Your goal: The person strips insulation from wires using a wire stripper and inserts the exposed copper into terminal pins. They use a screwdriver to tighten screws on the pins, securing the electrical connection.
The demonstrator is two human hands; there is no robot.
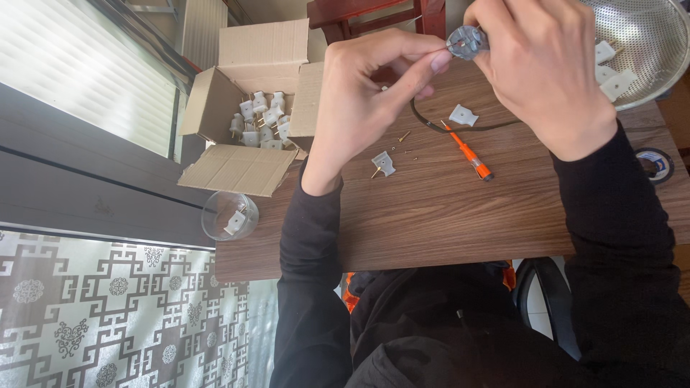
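Grey round plug part (467, 41) held up above the far edge of the wooden table (431, 223), pinched between both hands. Right hand (546, 72) wraps it from the right, fingers closed around its body. Left hand (366, 93) meets it from the left, thumb and forefinger pressed together at its rim; what they pinch there is too small to make out. A dark cable (445, 128) curves below the hands onto the table.

On the tabletop just under the hands: an orange-handled screwdriver (467, 152) lying at a slant, a white plug piece (463, 115) beside its tip, another white plug piece with brass prongs (384, 164) nearer the left forearm, and a few small brass screws (407, 147) scattered between.

Containers:
- Open cardboard box (215, 100), left of the table, flaps spread, holding a heap of white plugs (260, 121) with prongs.
- Clear glass cup (228, 215) beside the table's left corner, one white plug piece inside.
- Perforated metal colander (647, 36), far right, several white plug pieces (611, 68) resting in it.

A roll of dark tape (655, 164) sits at the right edge. Patterned cloth (108, 309) shows lower left.
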